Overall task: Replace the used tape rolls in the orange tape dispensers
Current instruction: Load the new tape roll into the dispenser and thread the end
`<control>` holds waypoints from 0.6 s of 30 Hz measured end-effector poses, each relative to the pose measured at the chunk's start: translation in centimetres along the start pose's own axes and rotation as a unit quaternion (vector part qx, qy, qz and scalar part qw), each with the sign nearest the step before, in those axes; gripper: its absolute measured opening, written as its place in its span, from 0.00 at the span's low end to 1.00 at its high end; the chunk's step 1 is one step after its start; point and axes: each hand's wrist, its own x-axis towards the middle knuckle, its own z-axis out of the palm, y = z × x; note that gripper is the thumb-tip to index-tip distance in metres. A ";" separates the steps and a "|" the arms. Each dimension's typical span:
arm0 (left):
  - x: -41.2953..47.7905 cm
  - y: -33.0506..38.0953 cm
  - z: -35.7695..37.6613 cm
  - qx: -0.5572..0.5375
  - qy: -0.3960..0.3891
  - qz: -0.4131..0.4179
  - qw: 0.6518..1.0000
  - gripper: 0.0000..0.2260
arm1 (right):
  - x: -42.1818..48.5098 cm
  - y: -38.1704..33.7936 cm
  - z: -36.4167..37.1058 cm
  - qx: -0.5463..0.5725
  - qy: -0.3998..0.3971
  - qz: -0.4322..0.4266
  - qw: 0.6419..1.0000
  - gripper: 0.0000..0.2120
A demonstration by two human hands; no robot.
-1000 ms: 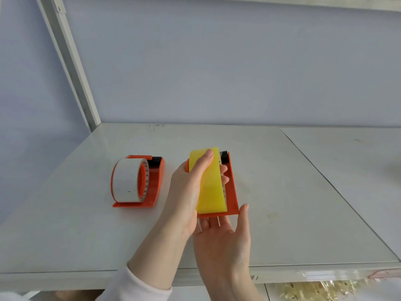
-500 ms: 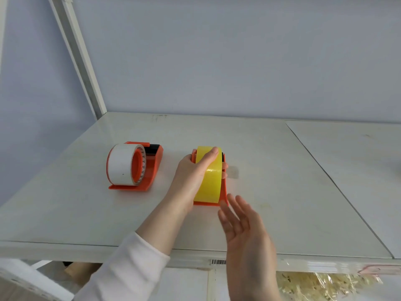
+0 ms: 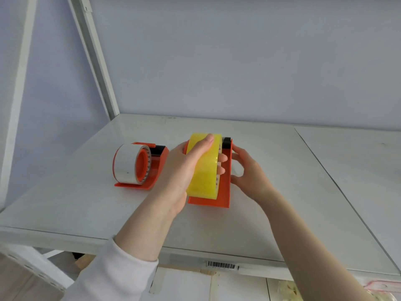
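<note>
One barcode label [image 3: 221, 265], digits unreadable.

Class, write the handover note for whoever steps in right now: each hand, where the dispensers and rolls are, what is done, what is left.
Left hand: gripping the yellow roll seated in the right dispenser.
Right hand: open, fingers at that dispenser's right wall.
Left dispenser: on the shelf, holds the white roll, untouched.
Done: cannot tell whether the yellow roll is the new or the used one.
Left: finish this dispenser, then the white one.
</note>
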 end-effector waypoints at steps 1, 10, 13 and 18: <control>-0.1 0.5 -0.1 -0.006 0.003 -0.001 1.000 0.11 | 0.3 -0.1 0.1 0.026 -0.007 -0.007 1.000 0.33; -0.3 3.0 -0.8 -0.048 -0.020 -0.002 0.999 0.11 | 2.4 -3.0 1.7 0.274 0.051 0.138 0.950 0.11; -0.1 3.4 -1.3 -0.049 -0.034 0.003 0.998 0.12 | 2.4 -3.5 1.9 0.257 0.099 0.100 0.956 0.11; 0.4 4.0 -2.1 -0.066 -0.050 0.016 0.996 0.11 | 1.6 -3.4 2.9 0.230 0.106 0.092 0.963 0.06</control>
